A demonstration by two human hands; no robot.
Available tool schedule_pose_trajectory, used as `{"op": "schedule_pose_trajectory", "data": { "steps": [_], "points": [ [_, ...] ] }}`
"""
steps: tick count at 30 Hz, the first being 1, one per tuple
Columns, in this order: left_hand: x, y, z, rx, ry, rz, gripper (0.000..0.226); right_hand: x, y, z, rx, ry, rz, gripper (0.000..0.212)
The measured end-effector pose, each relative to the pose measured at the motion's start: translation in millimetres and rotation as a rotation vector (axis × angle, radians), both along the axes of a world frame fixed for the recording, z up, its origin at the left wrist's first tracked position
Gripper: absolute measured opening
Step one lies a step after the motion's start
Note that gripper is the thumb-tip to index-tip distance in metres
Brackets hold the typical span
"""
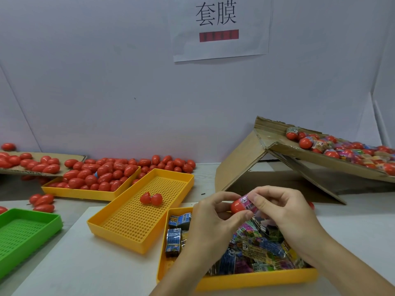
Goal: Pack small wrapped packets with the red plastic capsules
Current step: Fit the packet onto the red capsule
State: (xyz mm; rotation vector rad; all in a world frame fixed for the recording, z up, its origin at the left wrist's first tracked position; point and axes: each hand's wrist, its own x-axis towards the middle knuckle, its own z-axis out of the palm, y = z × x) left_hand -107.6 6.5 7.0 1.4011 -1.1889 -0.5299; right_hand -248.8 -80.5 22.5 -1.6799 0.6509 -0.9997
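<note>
Step in hand: a red capsule (238,206) is pinched in the left hand (215,218) above the yellow packet tray (256,279); a pink wrapped packet (248,202) is pinched against it by the right hand (284,210). Next, judged: packet seated fully.

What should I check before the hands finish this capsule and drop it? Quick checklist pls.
1. Left hand grips the red capsule: ok.
2. Right hand pinches the pink packet at the capsule's end: ok.
3. Packet fully seated on the capsule: cannot tell, fingers cover it.
4. Packet stock in the near yellow tray: ok, plenty.
5. Room on the cardboard box of finished capsules: ok.
6. Open capsule waiting in the middle yellow tray: ok.
</note>
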Motion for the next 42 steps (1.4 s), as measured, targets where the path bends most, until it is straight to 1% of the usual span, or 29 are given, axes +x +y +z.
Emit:
{"op": "schedule_pose_trajectory", "data": {
  "steps": [5,7,13,21,25,28,31,32,34,37,42],
  "points": [
    [1.1,0.0,-0.9,-0.005,-0.03,0.024,0.042,1.8,1.8,-0.3,0.034,-0.027,0.003,0.02],
    [1.4,-0.2,-1.0,-0.001,-0.055,0.041,0.044,2.0,2.1,-0.1,0.016,-0.026,0.011,0.021],
    [0.9,0.4,-0.9,0.003,-0.106,0.063,0.043,2.5,2.6,1.0,-0.093,0.023,0.024,0.029],
    [-0.7,1.2,-1.2,-0.026,-0.153,0.08,0.044,4.0,2.4,-1.5,-0.211,0.04,-0.025,0.021],
    [-2.0,1.4,0.6,-0.07,-0.166,0.049,0.034,4.3,3.1,-1.3,-0.225,0.031,-0.056,0.021],
    [-1.7,-0.1,0.2,-0.087,-0.107,0.022,0.025,4.1,3.5,-0.9,-0.23,0.019,-0.045,0.024],
    [0.6,-0.7,0.9,-0.096,0.069,-0.012,0.021,3.2,1.0,-3.3,-0.301,0.041,-0.03,0.014],
    [1.7,-0.6,1.3,-0.095,0.133,-0.027,0.021,3.0,0.4,-4.4,-0.348,0.066,-0.025,0.017],
    [3.4,-1.4,0.9,-0.097,0.209,-0.045,0.025,3.0,-0.5,-7.7,-0.451,0.123,-0.018,0.032],
    [3.5,-1.6,-0.1,-0.087,0.255,-0.045,0.029,5.1,1.9,-11.4,-0.561,0.184,-0.047,0.046],
    [4.1,-1.8,-0.9,-0.088,0.25,-0.064,0.029,8.9,5.6,-14.7,-0.682,0.217,-0.126,0.047]
  ]
}}
